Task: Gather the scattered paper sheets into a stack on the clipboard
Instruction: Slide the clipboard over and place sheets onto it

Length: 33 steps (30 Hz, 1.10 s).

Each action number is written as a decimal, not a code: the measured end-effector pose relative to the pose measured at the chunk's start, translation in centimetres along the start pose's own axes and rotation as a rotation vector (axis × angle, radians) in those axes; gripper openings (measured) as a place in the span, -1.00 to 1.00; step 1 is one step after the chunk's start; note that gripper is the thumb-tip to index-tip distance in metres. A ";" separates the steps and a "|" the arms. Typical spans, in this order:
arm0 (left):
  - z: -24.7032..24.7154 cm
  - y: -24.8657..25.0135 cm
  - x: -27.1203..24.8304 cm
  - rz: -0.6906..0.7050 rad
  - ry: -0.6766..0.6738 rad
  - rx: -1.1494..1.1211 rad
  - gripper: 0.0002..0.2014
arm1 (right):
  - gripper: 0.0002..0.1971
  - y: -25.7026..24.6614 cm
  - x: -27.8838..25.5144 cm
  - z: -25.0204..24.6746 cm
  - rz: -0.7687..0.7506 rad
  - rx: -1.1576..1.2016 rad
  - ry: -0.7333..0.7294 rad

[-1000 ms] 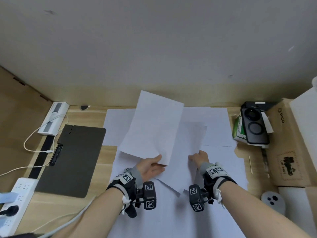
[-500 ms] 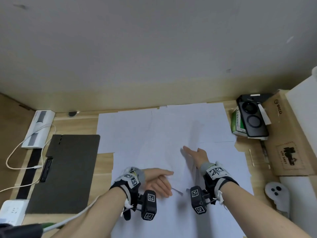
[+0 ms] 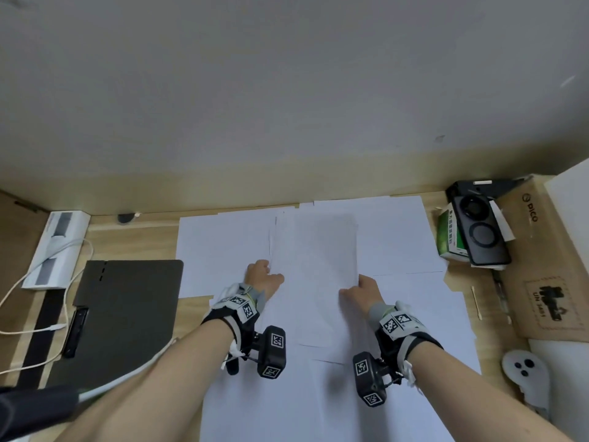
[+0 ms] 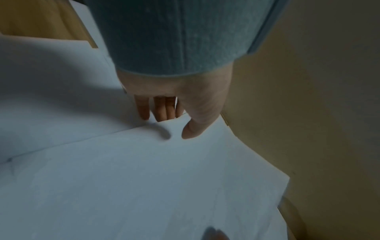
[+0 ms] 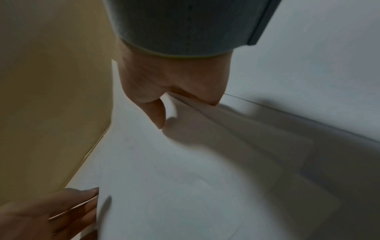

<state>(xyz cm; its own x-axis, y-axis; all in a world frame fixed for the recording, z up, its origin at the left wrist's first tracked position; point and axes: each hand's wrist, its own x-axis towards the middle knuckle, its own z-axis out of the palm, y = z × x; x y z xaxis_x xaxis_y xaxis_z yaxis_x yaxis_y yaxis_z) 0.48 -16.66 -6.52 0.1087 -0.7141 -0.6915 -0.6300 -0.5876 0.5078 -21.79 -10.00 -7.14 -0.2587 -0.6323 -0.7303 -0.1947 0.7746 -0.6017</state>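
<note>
Several white paper sheets (image 3: 401,237) lie overlapping across the wooden table. A small pile of sheets (image 3: 314,266) sits in the middle, between my hands. My left hand (image 3: 266,275) is at the pile's left edge; in the left wrist view its straight fingers (image 4: 160,110) slip under that edge and the thumb hovers above the paper (image 4: 144,178). My right hand (image 3: 357,287) pinches the pile's right edge, thumb on top and fingers curled beneath (image 5: 170,110). The dark clipboard (image 3: 127,314) lies bare to the left, apart from both hands.
A phone (image 3: 481,231) rests on a green box at the back right, beside a cardboard box (image 3: 548,266). A white controller (image 3: 522,371) lies near the right edge. A white adapter (image 3: 57,247) and cables (image 3: 47,330) sit left of the clipboard. The wall runs close behind.
The sheet my left hand held up has been laid down on the pile. Both hands have moved forward to the pile's two sides, and my right hand has taken hold of its edge.
</note>
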 end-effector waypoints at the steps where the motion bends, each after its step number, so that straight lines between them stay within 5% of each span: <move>1: 0.2 -0.2 0.2 0.001 -0.007 -0.008 -0.39 | -0.84 -0.3 -0.1 0.2 -0.001 0.028 -0.005; 7: -1.7 -1.1 -0.7 0.034 0.149 -0.161 -0.38 | -0.85 -2.3 -1.5 0.9 -0.080 0.094 0.011; 9: -2.9 -0.9 -1.4 0.019 0.109 -0.399 -0.31 | -0.84 -3.5 -2.1 1.2 -0.130 0.135 -0.015; 11: -3.9 -0.2 -2.1 0.067 0.055 -0.557 -0.45 | -0.84 -5.1 -2.4 1.3 -0.180 0.202 -0.040; 18: -9.9 2.9 -4.6 0.336 0.257 -0.630 -0.81 | -0.68 -11.4 -3.8 3.0 -0.344 0.347 -0.052; 25: -10.9 0.5 -3.0 0.196 0.091 -0.467 -0.82 | -0.61 -10.2 -2.9 5.1 -0.294 0.318 -0.080; 33: -11.0 1.8 -2.5 0.219 0.110 -0.612 -0.85 | -0.73 -11.7 -2.1 5.2 -0.300 0.358 -0.045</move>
<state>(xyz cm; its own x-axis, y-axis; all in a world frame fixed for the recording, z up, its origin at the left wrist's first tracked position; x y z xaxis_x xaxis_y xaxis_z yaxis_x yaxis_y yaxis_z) 7.55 -20.12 1.78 0.1259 -0.8576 -0.4986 -0.0993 -0.5110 0.8539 -14.07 -17.81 -0.30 -0.1983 -0.8339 -0.5151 0.0864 0.5086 -0.8567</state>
